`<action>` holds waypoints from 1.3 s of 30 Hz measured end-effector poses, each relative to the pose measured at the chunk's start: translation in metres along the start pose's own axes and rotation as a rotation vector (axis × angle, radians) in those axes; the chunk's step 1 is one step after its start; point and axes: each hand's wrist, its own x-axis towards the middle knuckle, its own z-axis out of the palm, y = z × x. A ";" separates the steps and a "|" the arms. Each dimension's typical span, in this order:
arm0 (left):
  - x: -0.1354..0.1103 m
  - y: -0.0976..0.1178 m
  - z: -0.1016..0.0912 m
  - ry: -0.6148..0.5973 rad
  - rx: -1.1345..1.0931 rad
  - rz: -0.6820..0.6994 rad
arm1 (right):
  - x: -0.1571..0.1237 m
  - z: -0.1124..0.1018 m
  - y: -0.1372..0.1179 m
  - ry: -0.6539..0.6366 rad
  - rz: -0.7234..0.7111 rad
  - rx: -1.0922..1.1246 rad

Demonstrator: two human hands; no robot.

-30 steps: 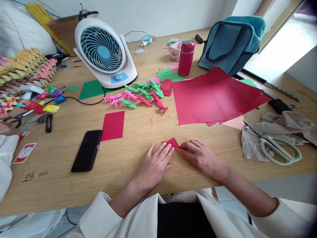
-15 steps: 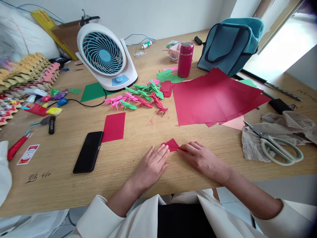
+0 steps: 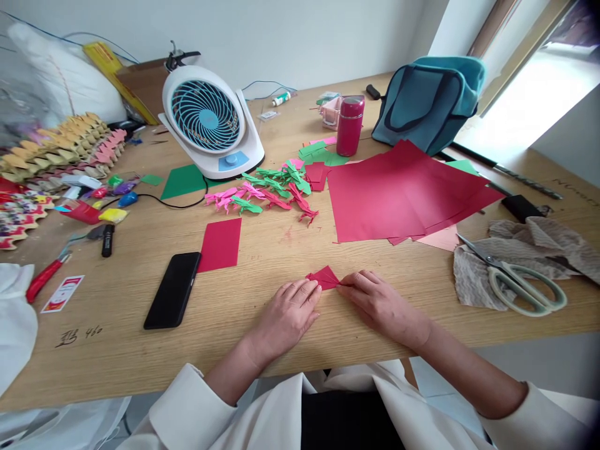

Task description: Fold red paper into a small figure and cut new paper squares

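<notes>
A small folded red paper (image 3: 327,276) with crease lines lies on the wooden table in front of me. My left hand (image 3: 291,309) rests on its left part, the fingers close together and slightly bent, holding it against the tabletop. At the paper's right tip, my right hand (image 3: 370,300) pinches the narrow corner between thumb and forefinger. The fingertips partly cover both ends of the paper. Beyond it lies a pile of folded paper figures (image 3: 269,190) in green, pink and red.
Large red sheets (image 3: 375,194) lie at the back right, near scissors (image 3: 520,284) on a crumpled cloth (image 3: 473,284). A black phone (image 3: 172,290) overlaps a red paper rectangle (image 3: 220,244) on the left. Behind stand a fan (image 3: 209,119), a red flask (image 3: 350,128) and a blue bag (image 3: 426,103).
The left fingers have drawn back a little and bent, so more of the folded red paper shows. My right hand stays at the tip. The camera view has shifted slightly.
</notes>
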 end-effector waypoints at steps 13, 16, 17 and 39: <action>0.018 -0.010 0.002 0.023 0.003 0.037 | -0.003 -0.001 0.005 0.150 0.103 0.229; 0.021 -0.015 0.003 0.030 -0.038 0.037 | 0.001 -0.003 0.009 0.182 0.159 0.164; 0.022 -0.016 0.003 0.030 -0.049 0.037 | 0.003 -0.003 0.010 0.168 0.157 0.140; 0.036 -0.019 0.013 0.129 -0.129 -0.028 | 0.029 0.009 -0.005 0.119 0.068 0.028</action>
